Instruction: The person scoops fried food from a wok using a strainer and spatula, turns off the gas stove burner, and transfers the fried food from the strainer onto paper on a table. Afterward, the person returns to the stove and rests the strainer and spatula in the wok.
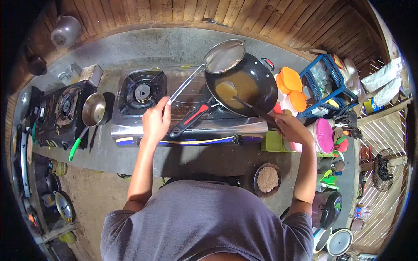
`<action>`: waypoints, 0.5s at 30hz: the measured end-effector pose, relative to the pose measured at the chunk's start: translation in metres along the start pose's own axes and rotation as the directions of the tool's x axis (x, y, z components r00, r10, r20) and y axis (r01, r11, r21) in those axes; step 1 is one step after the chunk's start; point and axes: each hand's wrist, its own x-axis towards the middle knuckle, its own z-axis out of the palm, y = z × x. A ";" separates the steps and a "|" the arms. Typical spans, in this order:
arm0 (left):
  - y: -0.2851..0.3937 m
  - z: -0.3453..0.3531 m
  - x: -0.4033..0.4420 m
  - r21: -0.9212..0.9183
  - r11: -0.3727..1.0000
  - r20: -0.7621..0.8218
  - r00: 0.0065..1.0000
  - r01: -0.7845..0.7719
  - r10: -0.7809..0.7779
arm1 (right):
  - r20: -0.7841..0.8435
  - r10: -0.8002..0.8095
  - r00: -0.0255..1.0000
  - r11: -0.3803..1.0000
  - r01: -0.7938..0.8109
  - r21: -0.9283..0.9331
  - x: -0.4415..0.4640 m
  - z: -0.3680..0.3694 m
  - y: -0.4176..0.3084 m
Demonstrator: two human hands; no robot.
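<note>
- Wok [266, 89]: it sits at the right end of the 2-burner stove [187, 135], with brown liquid [245, 82] pooled inside; any flame beneath it is hidden.
- The left hand [156, 123] is closed around the long handle of the strainer [225, 56], whose mesh overlaps the wok's upper-left rim. Whether it rests there or hangs just above, I cannot tell. A level mesh, well inside the rim, should send drips back into the wok.
- The right hand [291, 130] grasps the dark handle of the turner [226, 92], its broad head in the liquid. Slow, shallow strokes seem best, since a quick lift could splash both forearms.
- The wok's red-and-black handle [191, 120] points toward the left forearm and nobody grips it. A hard push with the turner could swing the pan, so light pressure is wiser.
- If anything passes from turner to strainer, the 2 should meet over the liquid, not over the stove top.
- The orange-lidded tubs [289, 79] stand close to the wok's right side; the right elbow needs room there.
</note>
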 end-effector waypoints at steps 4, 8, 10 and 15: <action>0.002 0.001 0.000 -0.013 1.000 0.010 1.000 0.001 -0.001 | 0.100 0.098 0.990 0.972 -0.117 0.205 -0.012 -0.002 0.003; 0.005 0.000 0.001 -0.012 1.000 0.024 1.000 0.004 -0.004 | 0.067 0.083 0.994 0.979 -0.094 0.179 -0.027 -0.005 -0.010; 0.007 -0.002 0.001 -0.006 1.000 0.029 1.000 0.008 -0.008 | 0.025 0.041 0.999 0.986 -0.044 0.162 -0.035 -0.002 -0.011; 0.004 0.001 0.003 -0.025 1.000 0.015 1.000 -0.007 0.007 | -0.218 0.002 0.976 1.000 0.004 0.026 -0.050 0.009 0.004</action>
